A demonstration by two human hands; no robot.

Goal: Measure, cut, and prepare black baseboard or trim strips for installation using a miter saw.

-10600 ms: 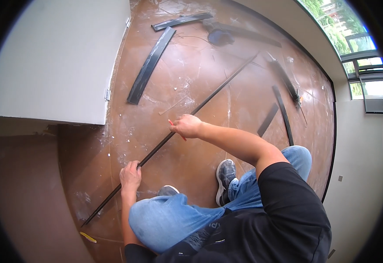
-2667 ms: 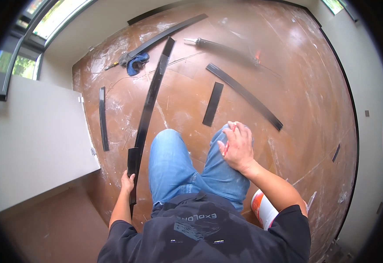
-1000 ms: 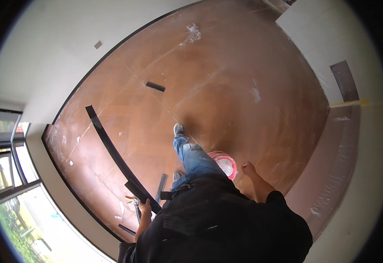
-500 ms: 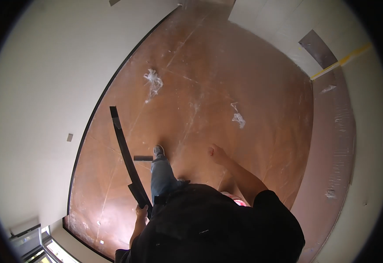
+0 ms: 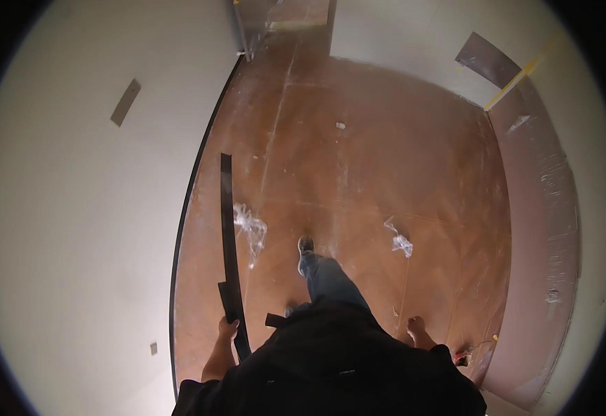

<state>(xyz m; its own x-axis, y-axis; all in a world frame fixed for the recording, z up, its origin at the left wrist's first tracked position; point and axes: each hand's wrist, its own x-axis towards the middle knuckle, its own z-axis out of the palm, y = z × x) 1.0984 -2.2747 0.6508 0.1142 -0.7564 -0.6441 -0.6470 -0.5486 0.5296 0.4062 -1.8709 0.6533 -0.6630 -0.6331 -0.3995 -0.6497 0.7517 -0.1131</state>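
Observation:
My left hand [image 5: 228,328] is closed around a long black baseboard strip [image 5: 229,229], which points away from me above the floor. A shorter black strip [image 5: 229,299] lies against its left side, held in the same hand. The near end of the long strip is hidden by my dark shirt. At my right side hangs my right hand [image 5: 416,324], its fingers curled with nothing visible in them. One shoe [image 5: 306,244] is stretched forward on the floor.
Crumpled clear plastic [image 5: 251,225] lies beside the long strip, and another plastic scrap [image 5: 401,243] is ahead to the right. Black baseboard [image 5: 191,191] edges the left wall. A pinkish sheet [image 5: 539,256] runs along the right wall. An opening [image 5: 296,28] is at the far end.
I have stepped forward, and the plastic scraps are nearer. The held strips now point straighter ahead. My right hand has swung back toward my side. The short piece on the floor has left view.

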